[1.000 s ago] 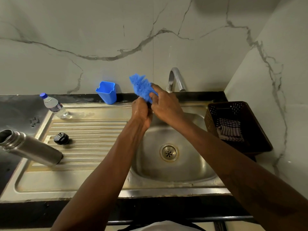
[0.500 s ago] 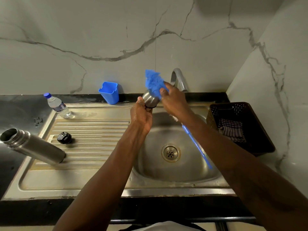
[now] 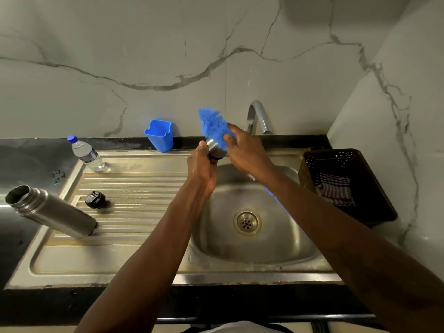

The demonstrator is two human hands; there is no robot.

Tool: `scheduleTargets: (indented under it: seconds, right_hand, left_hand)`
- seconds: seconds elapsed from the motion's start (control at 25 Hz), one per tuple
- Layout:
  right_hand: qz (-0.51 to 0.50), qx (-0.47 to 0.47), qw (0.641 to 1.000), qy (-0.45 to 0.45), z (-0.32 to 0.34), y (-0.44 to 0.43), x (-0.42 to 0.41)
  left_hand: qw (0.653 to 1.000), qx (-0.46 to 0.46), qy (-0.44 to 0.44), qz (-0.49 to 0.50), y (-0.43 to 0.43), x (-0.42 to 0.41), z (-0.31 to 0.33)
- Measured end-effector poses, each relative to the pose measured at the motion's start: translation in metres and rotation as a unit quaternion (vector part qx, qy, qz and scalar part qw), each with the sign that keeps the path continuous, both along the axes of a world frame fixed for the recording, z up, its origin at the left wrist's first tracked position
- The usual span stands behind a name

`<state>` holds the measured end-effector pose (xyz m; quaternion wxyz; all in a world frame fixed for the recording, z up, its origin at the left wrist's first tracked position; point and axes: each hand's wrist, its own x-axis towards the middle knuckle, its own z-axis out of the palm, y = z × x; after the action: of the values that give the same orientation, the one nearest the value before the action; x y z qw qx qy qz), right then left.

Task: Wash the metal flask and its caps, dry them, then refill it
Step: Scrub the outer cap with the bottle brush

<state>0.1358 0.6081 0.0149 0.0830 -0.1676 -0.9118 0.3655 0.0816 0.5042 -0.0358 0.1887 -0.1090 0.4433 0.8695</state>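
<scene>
Over the back of the sink basin my left hand (image 3: 201, 168) grips a small steel cap (image 3: 215, 148) of the flask. My right hand (image 3: 247, 150) holds a blue bottle brush (image 3: 212, 124), its bristle head pressed against the cap; a bit of its blue handle shows under my right forearm. The open metal flask (image 3: 51, 211) lies on its side at the left end of the draining board. A black inner cap (image 3: 95, 199) sits on the ribs of the draining board (image 3: 134, 188).
A curved tap (image 3: 258, 115) rises behind my hands; no water stream is visible. A blue plastic holder (image 3: 159, 135) and a small water bottle (image 3: 86, 153) stand at the back. A dark basket (image 3: 346, 186) holding a checked cloth (image 3: 335, 191) sits right of the sink (image 3: 247, 222).
My hands rose a little and the steel cap came into view in my left hand. The brush head moved right, toward the tap, and keeps working against the cap.
</scene>
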Motion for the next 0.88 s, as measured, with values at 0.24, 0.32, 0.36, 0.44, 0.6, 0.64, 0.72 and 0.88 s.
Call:
scheduleTargets:
  seconds: [0.24,0.32,0.36,0.44,0.6,0.64,0.72,0.88]
  right_hand:
    - [0.019,0.038,0.998,-0.041,0.011,0.008,0.000]
    - [-0.013,-0.027,0.999,-0.030,0.009,0.014,-0.001]
    - [-0.029,-0.070,0.997,-0.023,0.008,0.017,-0.001]
    - [-0.049,-0.106,0.993,0.004,0.005,0.014,0.000]
    - [-0.092,-0.118,0.987,0.053,0.001,-0.005,0.006]
    - [-0.101,-0.119,0.985,0.068,0.001,-0.007,0.006]
    - [-0.103,-0.103,0.984,0.103,0.003,-0.010,0.008]
    - [-0.054,0.020,0.990,0.131,0.005,-0.024,0.018]
  left_hand:
    - [0.928,-0.309,0.199,-0.064,-0.015,-0.009,0.011]
    - [0.973,-0.183,0.139,-0.039,-0.011,-0.007,0.013]
    - [0.992,-0.088,0.088,-0.023,-0.007,-0.007,0.013]
    - [0.998,0.070,-0.001,-0.006,-0.002,-0.007,0.015]
    - [0.979,0.180,-0.100,0.006,0.011,-0.003,0.019]
    - [0.975,0.188,-0.118,0.014,0.014,-0.001,0.019]
    - [0.969,0.200,-0.144,0.012,0.018,0.001,0.024]
    - [0.979,0.163,-0.122,-0.020,0.018,0.006,0.033]
